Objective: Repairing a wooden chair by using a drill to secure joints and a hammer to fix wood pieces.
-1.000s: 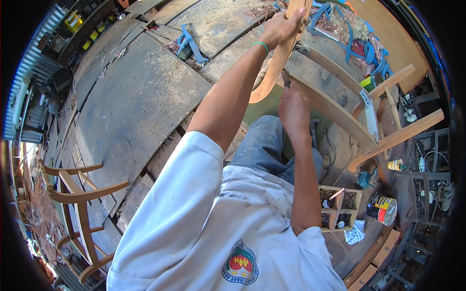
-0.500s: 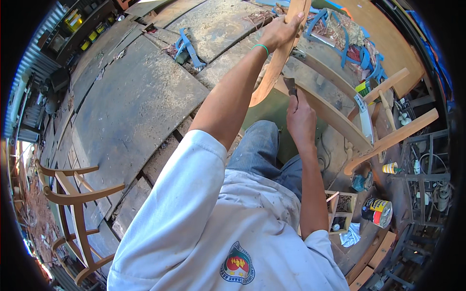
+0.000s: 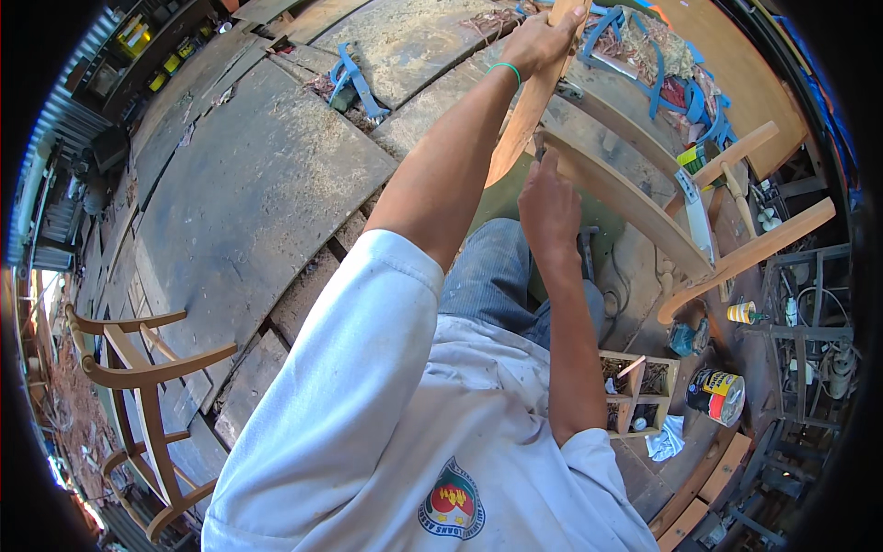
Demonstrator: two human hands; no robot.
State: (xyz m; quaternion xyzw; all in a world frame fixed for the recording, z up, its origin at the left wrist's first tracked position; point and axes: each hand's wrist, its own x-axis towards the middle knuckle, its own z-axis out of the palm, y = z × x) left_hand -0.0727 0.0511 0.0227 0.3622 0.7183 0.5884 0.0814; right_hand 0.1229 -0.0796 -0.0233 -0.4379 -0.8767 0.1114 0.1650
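Note:
My left hand (image 3: 543, 44) is wrapped round the upper part of a pale curved wooden piece (image 3: 522, 120), which joins a wooden furniture frame (image 3: 630, 207) lying on its side. My right hand (image 3: 548, 201) grips a short dark hand tool (image 3: 540, 151), whose tip is at the junction of the curved piece and a rail; how far it touches is hard to tell. Green padded material (image 3: 501, 202) shows under that junction, and my knees are just below it. A pale metal bracket (image 3: 696, 228) sits between the rails on the right.
A second wooden frame (image 3: 152, 382) stands at left. Scuffed boards (image 3: 258, 166) cover the floor. Blue straps and scraps (image 3: 662, 74) lie at upper right. A divided wooden box (image 3: 639, 396), a large can (image 3: 715, 397) and small tins (image 3: 740, 313) are at right. Shelves (image 3: 138, 55) line the upper left.
My right hand and the tool have moved up and left to the junction since half a second ago, when the blade showed clear of it. My left hand keeps its hold.

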